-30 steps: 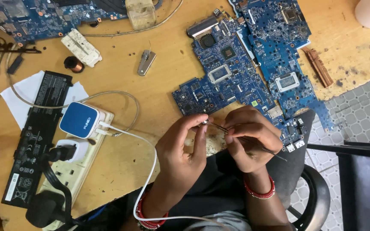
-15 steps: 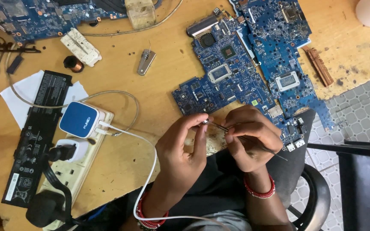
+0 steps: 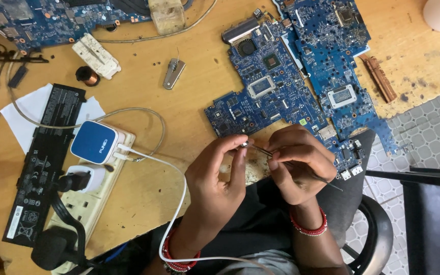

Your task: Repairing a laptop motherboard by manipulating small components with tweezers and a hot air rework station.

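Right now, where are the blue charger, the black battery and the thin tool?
blue charger (image 3: 93,142), head view, middle of its blue top.
black battery (image 3: 44,153), head view, middle of its flat face.
thin tool (image 3: 262,150), head view, its metal shaft.

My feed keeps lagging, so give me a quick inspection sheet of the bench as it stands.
Surface: wooden table, stained and scuffed at the right edge.
Job's things: small connector pinched in left hand; thin probe held in right hand, tip at the connector.
Clutter: blue boards, black battery, metal clip, copper coil, white block.
Fingers: both hands' fingers closed on their things.
Cables: white cable from blue charger in power strip toward the left wrist.
Surroundings: tiled floor, stool.
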